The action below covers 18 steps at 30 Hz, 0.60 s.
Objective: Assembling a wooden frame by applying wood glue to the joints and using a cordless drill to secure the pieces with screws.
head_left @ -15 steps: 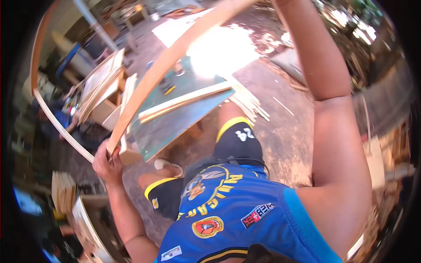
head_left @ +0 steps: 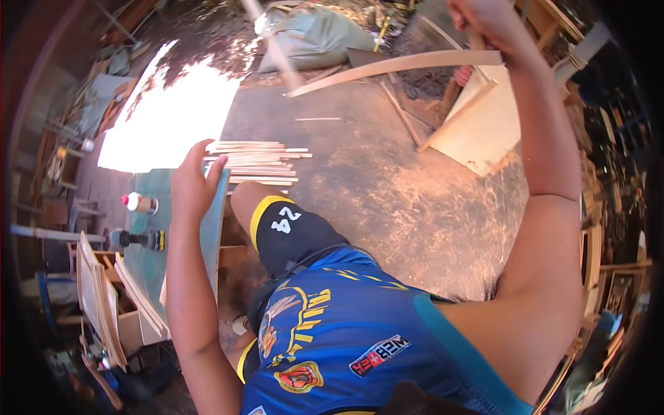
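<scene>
My right hand is raised at the upper right, its fingers closed round part of a light frame of thin wooden strips. One long side of this frame runs leftward from near my wrist to a corner. From that corner another strip, blurred, rises out of view at the top. My left hand is off the frame, empty, with thumb and fingers apart. It hangs over the edge of a green board, beside a bundle of narrow wooden sticks.
A white bottle with a red cap and a dark power tool rest on the green board. Wooden panels stand at the left. A pale sheet lies on the right, and a stuffed sack at the back.
My left hand has let go of the wooden frame. The view has turned rightward, and the frame now hangs from my right hand at the upper right.
</scene>
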### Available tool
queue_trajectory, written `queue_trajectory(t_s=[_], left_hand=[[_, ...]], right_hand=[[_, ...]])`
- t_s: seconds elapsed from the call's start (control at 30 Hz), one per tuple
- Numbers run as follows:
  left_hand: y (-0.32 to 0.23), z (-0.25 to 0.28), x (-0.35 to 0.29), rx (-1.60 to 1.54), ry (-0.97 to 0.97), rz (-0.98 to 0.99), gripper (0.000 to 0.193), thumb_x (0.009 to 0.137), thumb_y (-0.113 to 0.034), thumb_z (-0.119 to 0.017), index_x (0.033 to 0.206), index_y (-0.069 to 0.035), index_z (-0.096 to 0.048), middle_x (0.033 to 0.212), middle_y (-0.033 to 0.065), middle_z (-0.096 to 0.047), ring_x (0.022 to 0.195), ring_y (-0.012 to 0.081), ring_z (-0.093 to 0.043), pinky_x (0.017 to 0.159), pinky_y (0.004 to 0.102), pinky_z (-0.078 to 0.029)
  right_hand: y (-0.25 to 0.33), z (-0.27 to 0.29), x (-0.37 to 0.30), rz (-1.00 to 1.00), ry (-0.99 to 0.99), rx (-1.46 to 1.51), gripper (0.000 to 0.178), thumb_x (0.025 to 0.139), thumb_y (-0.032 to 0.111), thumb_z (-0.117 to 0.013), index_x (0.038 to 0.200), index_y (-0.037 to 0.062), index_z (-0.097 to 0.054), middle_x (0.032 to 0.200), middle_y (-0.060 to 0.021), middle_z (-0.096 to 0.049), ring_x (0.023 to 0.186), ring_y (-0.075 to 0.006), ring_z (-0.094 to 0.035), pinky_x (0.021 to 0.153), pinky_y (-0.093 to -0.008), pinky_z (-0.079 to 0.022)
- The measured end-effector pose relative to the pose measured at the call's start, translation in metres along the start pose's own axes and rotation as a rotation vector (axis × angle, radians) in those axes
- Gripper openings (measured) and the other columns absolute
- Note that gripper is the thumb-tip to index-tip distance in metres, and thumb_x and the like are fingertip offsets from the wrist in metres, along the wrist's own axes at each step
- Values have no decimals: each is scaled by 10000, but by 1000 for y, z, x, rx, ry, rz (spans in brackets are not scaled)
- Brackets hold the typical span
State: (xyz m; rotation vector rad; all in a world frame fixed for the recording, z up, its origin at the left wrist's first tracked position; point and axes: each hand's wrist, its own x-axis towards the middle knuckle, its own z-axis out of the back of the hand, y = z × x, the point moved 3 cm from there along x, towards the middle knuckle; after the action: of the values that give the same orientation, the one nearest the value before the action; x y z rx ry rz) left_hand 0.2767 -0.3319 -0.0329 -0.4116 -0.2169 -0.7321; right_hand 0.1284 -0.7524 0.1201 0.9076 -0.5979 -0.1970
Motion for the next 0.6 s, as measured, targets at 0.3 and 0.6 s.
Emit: queue_trajectory(t_s=[0.3,0.6], left_hand=[[100,-24,-120,-260,169,453,313,873,-99,-626,1167,-20,-554,1088,159,-632,944,245,-644,820,339,-497],[178,17,-247,-214,77,747,318,909,-64,-568,1215,-11,-503,1099,146,-604,959,206,-602,854,303,-466]], right_hand=[[-258,7,46,489,-23,-710,382,927,215,-535,1248,50,-411,641,-96,-516,434,-171,-509,381,-298,-416],[-419,47,10,-509,154,-337,339,884,144,-537,1178,3,-444,626,-101,-515,371,-176,-476,353,-348,-422]])
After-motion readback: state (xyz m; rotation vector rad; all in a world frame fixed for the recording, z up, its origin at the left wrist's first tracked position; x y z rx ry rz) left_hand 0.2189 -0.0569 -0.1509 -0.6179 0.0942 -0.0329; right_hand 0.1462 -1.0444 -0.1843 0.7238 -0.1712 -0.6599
